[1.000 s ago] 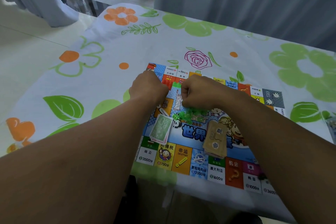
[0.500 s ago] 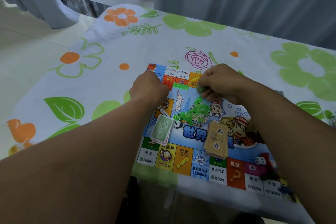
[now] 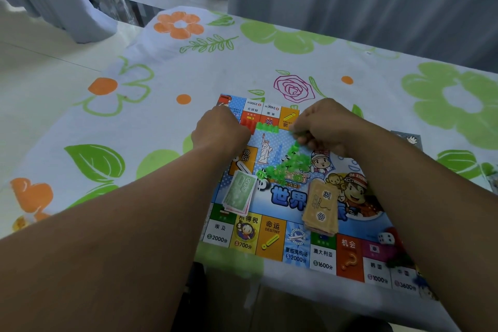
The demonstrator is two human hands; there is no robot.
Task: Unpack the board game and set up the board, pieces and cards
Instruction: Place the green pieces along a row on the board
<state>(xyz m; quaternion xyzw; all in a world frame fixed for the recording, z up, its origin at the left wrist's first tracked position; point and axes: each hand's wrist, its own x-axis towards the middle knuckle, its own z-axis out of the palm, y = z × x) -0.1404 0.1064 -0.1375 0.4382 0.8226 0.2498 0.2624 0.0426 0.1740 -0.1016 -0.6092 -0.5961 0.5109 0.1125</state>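
The colourful game board (image 3: 272, 240) lies flat on the table near its front edge. A heap of small green plastic houses (image 3: 285, 164) sits at the board's middle. A short row of green houses (image 3: 266, 128) stands by the far edge. My left hand (image 3: 219, 129) rests fisted at the far left corner, beside red pieces (image 3: 249, 124); what it holds is hidden. My right hand (image 3: 320, 127) pinches small green houses just above the heap. A stack of green banknotes (image 3: 239, 191) and a tan card deck (image 3: 320, 205) lie on the board.
A white die (image 3: 385, 237) with dark tokens (image 3: 398, 256) sits at the board's near right, partly behind my right forearm. The tablecloth (image 3: 167, 127) has flower prints. Curtains (image 3: 350, 3) hang behind the table. The floor lies to the left.
My right hand moved from the board's middle toward the far edge, then stayed there above the green heap. My left hand has barely moved. The die came into view.
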